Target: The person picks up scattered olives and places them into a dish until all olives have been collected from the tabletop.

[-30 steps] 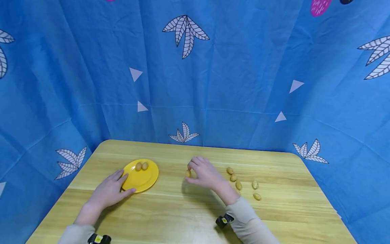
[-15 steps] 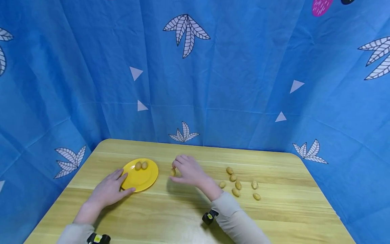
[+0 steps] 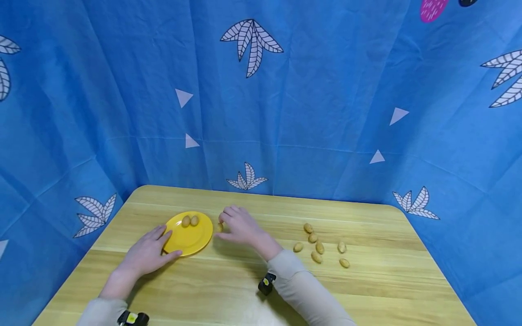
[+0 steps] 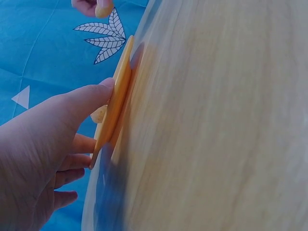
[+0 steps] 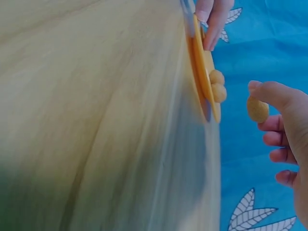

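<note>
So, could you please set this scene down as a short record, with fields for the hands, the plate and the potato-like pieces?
Left hand: touching the rim of the yellow plate
Right hand: pinching one piece in the air, to the right of the plate
On the plate: two pieces, side by side
On the wood-grain table: seven loose pieces, right of the right hand
Backdrop: blue cloth with leaf prints

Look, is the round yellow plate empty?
The round yellow plate isn't empty: two small tan oval lumps sit on it, side by side near its far rim, plain in the head view.
</note>
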The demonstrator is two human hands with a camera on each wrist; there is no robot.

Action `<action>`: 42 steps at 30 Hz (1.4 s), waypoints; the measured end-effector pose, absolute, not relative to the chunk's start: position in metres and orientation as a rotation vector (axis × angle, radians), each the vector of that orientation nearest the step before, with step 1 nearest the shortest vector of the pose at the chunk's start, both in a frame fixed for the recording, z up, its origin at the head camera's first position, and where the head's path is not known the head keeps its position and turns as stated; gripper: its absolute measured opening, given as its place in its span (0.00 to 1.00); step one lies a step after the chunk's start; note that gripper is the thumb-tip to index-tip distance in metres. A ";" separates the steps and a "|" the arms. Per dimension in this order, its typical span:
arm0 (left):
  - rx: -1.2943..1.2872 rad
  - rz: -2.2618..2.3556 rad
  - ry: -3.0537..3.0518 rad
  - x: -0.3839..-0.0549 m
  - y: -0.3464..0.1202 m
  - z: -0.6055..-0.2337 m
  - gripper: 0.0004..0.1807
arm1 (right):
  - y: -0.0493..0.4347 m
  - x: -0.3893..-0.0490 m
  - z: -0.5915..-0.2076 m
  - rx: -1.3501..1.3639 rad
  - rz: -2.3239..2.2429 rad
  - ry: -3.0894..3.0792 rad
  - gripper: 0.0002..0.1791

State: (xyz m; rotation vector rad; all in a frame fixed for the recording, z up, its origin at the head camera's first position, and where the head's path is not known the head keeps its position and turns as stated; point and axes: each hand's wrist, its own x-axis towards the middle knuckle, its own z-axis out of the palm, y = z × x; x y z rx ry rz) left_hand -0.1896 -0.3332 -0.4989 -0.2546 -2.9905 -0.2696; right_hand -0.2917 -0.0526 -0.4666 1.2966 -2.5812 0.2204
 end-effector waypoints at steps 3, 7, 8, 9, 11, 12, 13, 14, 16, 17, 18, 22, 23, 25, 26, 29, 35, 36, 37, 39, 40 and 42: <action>-0.251 -0.269 -2.991 -0.190 -0.333 -0.500 0.46 | -0.059 -0.295 -0.471 1.274 0.224 -2.607 0.22; -0.245 -0.277 -2.992 -0.190 -0.333 -0.500 0.46 | -0.068 -0.299 -0.475 1.253 0.215 -2.621 0.22; -0.244 -0.279 -2.993 -0.189 -0.333 -0.500 0.46 | -0.070 -0.300 -0.476 1.249 0.213 -2.624 0.22; -0.243 -0.279 -2.993 -0.189 -0.333 -0.500 0.46 | -0.072 -0.301 -0.476 1.244 0.215 -2.628 0.22; -0.243 -0.279 -2.993 -0.189 -0.333 -0.500 0.46 | -0.076 -0.302 -0.477 1.234 0.214 -2.637 0.23; -0.243 -0.277 -2.993 -0.189 -0.333 -0.500 0.46 | -0.078 -0.303 -0.478 1.228 0.220 -2.643 0.23; -0.243 -0.275 -2.992 -0.189 -0.333 -0.500 0.46 | -0.080 -0.304 -0.479 1.221 0.219 -2.652 0.23; -0.244 -0.273 -2.991 -0.189 -0.333 -0.501 0.46 | -0.082 -0.305 -0.480 1.214 0.218 -2.660 0.23; -0.245 -0.273 -2.988 -0.189 -0.333 -0.501 0.46 | -0.086 -0.306 -0.482 1.203 0.213 -2.665 0.23; -0.245 -0.274 -2.988 -0.188 -0.333 -0.501 0.46 | -0.088 -0.307 -0.483 1.197 0.209 -2.666 0.23; -0.245 -0.274 -2.987 -0.188 -0.333 -0.501 0.46 | -0.090 -0.308 -0.483 1.193 0.211 -2.667 0.23; -0.241 -0.274 -2.992 -0.188 -0.333 -0.500 0.46 | -0.097 -0.309 -0.486 1.175 0.212 -2.684 0.23; -0.239 -0.274 -2.993 -0.188 -0.332 -0.500 0.46 | -0.099 -0.309 -0.486 1.171 0.218 -2.693 0.23; -0.236 -0.272 -2.992 -0.188 -0.332 -0.499 0.46 | -0.102 -0.309 -0.487 1.161 0.223 -2.717 0.23; -0.235 -0.272 -2.989 -0.189 -0.332 -0.499 0.46 | -0.104 -0.310 -0.487 1.157 0.222 -2.727 0.23; -0.238 -0.274 -2.983 -0.189 -0.332 -0.500 0.46 | -0.109 -0.310 -0.489 1.143 0.219 -2.754 0.23; -0.251 -0.281 -2.982 -0.189 -0.332 -0.500 0.46 | -0.116 -0.313 -0.494 1.105 0.214 -2.803 0.23; -0.252 -0.282 -2.981 -0.189 -0.332 -0.499 0.46 | -0.118 -0.313 -0.495 1.097 0.216 -2.808 0.23; -0.253 -0.283 -2.981 -0.189 -0.332 -0.499 0.46 | -0.119 -0.313 -0.495 1.091 0.219 -2.813 0.23; -0.253 -0.287 -2.981 -0.189 -0.332 -0.497 0.45 | -0.122 -0.313 -0.495 1.078 0.216 -2.819 0.23; -0.253 -0.285 -2.984 -0.188 -0.332 -0.497 0.45 | -0.124 -0.313 -0.495 1.070 0.213 -2.823 0.22; -0.251 -0.284 -2.991 -0.187 -0.331 -0.496 0.46 | -0.127 -0.313 -0.496 1.056 0.187 -2.832 0.23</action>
